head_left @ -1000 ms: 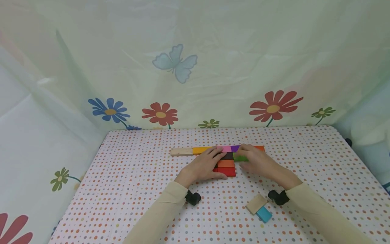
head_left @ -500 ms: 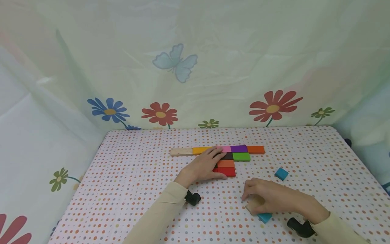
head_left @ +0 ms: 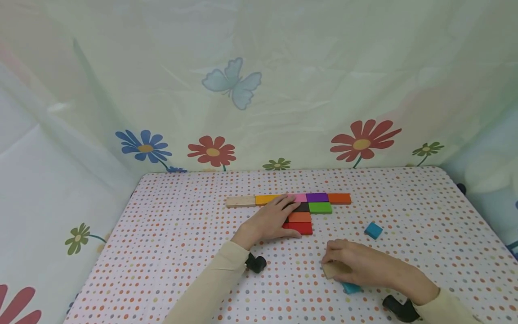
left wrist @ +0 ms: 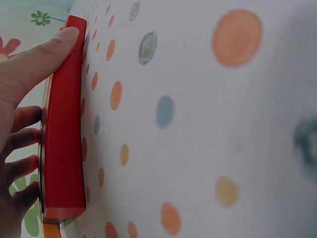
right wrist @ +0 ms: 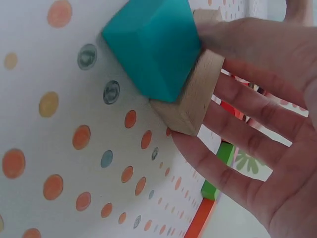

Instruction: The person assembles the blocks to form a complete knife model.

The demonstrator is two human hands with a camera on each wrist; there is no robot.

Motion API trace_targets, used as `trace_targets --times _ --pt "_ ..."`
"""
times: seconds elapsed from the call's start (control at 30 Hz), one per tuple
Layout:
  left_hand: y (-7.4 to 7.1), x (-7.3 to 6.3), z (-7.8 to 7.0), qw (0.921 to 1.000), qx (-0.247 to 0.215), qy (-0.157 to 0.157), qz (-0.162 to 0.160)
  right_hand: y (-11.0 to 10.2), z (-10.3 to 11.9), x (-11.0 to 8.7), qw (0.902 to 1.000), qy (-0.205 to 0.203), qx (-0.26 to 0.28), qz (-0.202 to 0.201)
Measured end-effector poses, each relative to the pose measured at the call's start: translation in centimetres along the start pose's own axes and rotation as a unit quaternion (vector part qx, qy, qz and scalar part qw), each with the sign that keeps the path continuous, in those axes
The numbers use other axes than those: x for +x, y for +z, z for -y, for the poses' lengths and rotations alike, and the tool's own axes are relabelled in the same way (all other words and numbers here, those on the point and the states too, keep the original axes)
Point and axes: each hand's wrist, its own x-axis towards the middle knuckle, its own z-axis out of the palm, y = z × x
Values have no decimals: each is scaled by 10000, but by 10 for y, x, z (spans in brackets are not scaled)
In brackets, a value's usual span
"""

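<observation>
My left hand (head_left: 266, 220) lies spread over the left part of a group of coloured wooden blocks. Its thumb is on the front side of a red block (left wrist: 64, 134), and its fingers reach over the rows behind. My right hand (head_left: 364, 263) holds a plain wooden block (head_left: 334, 270) nearer the front, thumb on one side and fingers on the other. Right against that block is a turquoise block (right wrist: 153, 49), partly hidden by the hand in the head view. Orange (head_left: 299, 217), black (head_left: 301, 207) and green (head_left: 320, 208) blocks show beside my left hand.
The back row has a plain block (head_left: 241, 202), a yellow one (head_left: 265, 200), pink (head_left: 298, 198), purple (head_left: 317, 197) and orange-red (head_left: 339, 198) ones. A small blue block (head_left: 373, 230) lies apart at right. Dotted cloth covers the table (head_left: 182, 234); a flowered curtain (head_left: 303, 90) hangs behind.
My right hand has left the green block, come toward the front right and taken hold of the plain block, shifting it slightly. The small blue block has come into view. My left hand has stayed put.
</observation>
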Motion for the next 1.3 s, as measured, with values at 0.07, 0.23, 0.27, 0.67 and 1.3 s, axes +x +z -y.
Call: trace_targets --times 0.07,0.23,0.27,0.67,1.3 --pt "0 0 0 10000 -11 -3 9 0 0 0 9999 -4 -91 -41" --pt "0 0 -1 10000 13 -10 3 -1 0 2 9996 36 -192 -186" --pt "1 0 0 10000 23 -12 -1 -2 0 3 9996 68 -190 -214" --pt "3 2 2 10000 -53 13 24 -19 -23 14 9919 489 -365 -1118" --pt "2 1 2 10000 -92 22 18 -31 -27 55 9729 947 -672 -2000"
